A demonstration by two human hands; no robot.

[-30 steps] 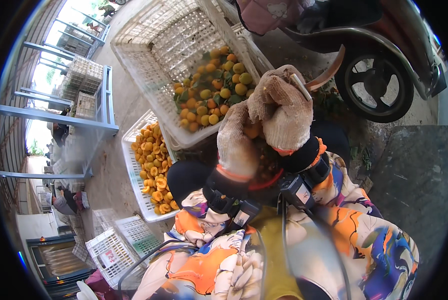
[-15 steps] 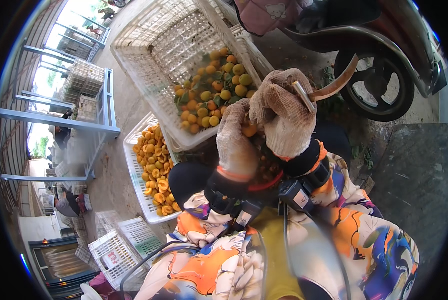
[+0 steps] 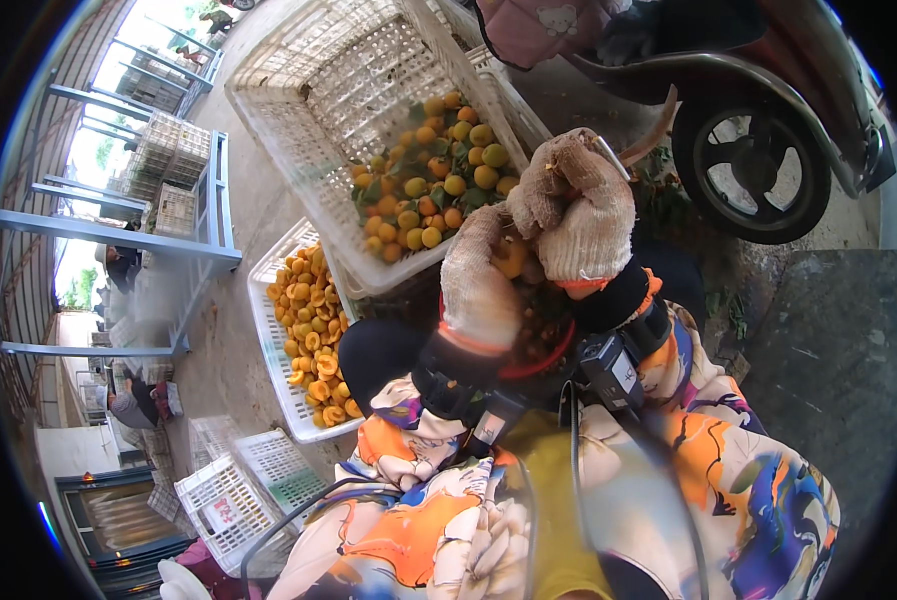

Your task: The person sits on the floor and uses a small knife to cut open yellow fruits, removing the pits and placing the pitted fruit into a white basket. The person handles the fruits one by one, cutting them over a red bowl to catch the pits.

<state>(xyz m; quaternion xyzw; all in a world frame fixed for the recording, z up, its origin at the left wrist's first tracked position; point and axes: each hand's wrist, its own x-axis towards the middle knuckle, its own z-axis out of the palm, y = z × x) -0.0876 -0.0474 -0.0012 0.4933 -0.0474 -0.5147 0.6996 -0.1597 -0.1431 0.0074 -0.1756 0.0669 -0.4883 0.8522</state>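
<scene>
My left hand (image 3: 478, 270), in a knitted work glove, is closed round an orange apricot (image 3: 511, 258), mostly hidden by the gloves. Against it, my right hand (image 3: 580, 210), gloved too, grips a knife with a curved blade (image 3: 652, 132) that points up and to the right. Its cutting end and the fingertips are partly out of sight. Below both hands a red basin (image 3: 536, 369) holds dark brownish pieces, blurred in shadow. Beyond the left hand, a large tilted white crate (image 3: 318, 190) contains whole apricots (image 3: 430, 190) with green leaves.
To the left, a low white crate (image 3: 268, 330) is filled with split apricot halves (image 3: 313, 330). A scooter wheel (image 3: 753, 170) stands at the right, near loose leaves. White crates (image 3: 223, 510) lie at lower left, and a blue metal frame (image 3: 118, 228) runs along the left.
My right hand has turned, swinging the knife blade more upright and leftward. Both hands stay close together at the apricot, and the left has shifted slightly right.
</scene>
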